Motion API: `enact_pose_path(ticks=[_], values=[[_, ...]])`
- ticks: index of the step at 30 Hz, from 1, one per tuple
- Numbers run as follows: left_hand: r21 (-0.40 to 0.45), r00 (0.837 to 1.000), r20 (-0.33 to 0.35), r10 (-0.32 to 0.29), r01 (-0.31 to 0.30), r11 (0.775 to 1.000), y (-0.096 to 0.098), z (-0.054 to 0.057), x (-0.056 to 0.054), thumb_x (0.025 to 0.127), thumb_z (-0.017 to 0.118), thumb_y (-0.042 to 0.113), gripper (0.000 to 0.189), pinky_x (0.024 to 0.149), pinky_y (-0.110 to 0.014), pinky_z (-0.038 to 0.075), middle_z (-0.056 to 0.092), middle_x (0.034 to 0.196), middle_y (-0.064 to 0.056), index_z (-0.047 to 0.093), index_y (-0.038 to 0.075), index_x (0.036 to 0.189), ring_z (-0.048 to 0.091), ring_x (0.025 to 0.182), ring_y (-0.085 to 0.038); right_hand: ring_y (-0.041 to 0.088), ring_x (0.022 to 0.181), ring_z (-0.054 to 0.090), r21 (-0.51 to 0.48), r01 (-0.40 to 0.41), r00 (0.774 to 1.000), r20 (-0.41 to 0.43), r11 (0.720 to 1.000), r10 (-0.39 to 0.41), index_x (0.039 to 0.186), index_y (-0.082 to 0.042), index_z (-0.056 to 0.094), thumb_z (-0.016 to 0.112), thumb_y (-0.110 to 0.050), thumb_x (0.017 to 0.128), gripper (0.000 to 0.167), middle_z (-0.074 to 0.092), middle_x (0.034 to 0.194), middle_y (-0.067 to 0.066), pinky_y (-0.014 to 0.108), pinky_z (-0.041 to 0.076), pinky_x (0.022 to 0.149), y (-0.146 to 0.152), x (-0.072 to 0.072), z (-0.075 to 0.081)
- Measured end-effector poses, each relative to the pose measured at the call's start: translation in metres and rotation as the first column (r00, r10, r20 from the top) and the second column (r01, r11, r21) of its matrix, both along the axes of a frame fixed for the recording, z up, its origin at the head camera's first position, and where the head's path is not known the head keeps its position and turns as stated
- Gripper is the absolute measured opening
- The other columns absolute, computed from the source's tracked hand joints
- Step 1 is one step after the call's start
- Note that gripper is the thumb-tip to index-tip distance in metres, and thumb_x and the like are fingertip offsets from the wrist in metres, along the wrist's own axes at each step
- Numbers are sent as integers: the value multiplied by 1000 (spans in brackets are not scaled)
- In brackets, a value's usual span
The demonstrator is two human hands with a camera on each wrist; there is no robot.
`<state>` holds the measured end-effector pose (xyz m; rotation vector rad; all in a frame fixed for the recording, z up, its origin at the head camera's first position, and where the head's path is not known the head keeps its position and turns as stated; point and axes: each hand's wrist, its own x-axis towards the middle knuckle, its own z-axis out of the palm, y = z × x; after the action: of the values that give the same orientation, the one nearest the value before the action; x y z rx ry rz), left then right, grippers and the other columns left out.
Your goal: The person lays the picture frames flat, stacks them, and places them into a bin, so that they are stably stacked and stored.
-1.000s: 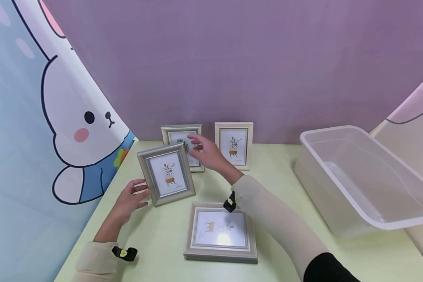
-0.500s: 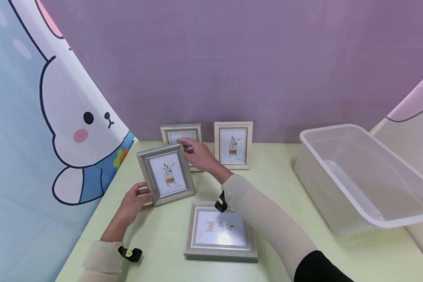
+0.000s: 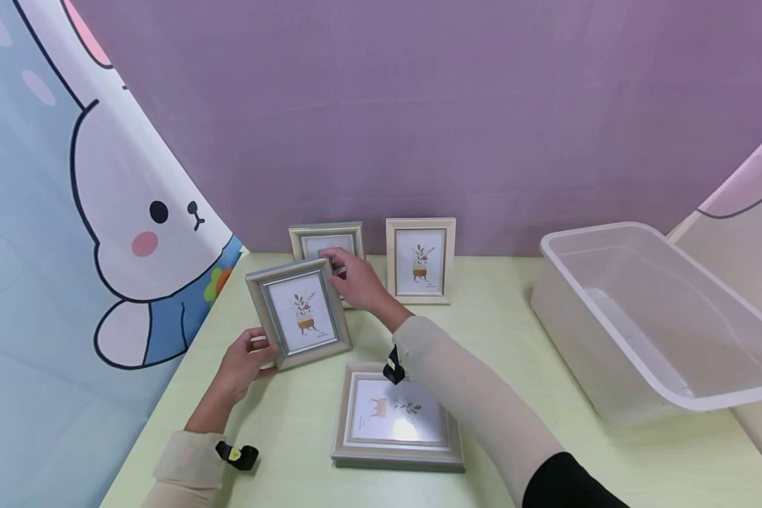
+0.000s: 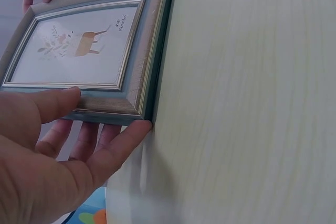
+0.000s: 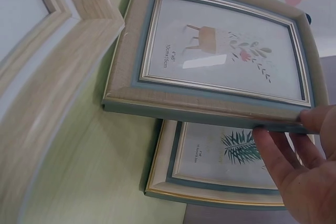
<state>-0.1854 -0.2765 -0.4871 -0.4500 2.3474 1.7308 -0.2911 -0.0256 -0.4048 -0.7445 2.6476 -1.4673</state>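
One held frame (image 5: pixel 220 56) reads "10cmx15cm".

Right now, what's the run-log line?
left hand: grips tilted frame, lower left | right hand: grips same frame, upper right | flat frame: on table

Whitish bin (image 3: pixel 590 353), purple backdrop (image 3: pixel 419 127)

Head view: high, facing forward-down over table (image 3: pixel 495 317). Wrist views: close, opposite sides, both sharing tilted frame (image 4: pixel 79 45).
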Motion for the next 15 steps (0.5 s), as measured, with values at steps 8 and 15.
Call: enact_pose_path(ticks=[8,15], values=[[4,1000,-5,8,-8,1000,0,1,0,104,59,14,48,90,-45,61,49,139,-23,41,5,146,59,121,-33,26,109,70,-2,12,1000,-12,1000,-12,144,-20,54,60,-7,101,46,69,122,12,32,60,84,0,1,0],[-3,999,-29,-13,13,1000,-1,6,2,104,59,15,47,90,-46,61,50,138,-24,40,4,146,61,118,-32,25,107,71,-6,11,1000,-21,1000,-12,143,-20,54,58,-7,101,45,70,121,12,30,60,81,1,3,6]])
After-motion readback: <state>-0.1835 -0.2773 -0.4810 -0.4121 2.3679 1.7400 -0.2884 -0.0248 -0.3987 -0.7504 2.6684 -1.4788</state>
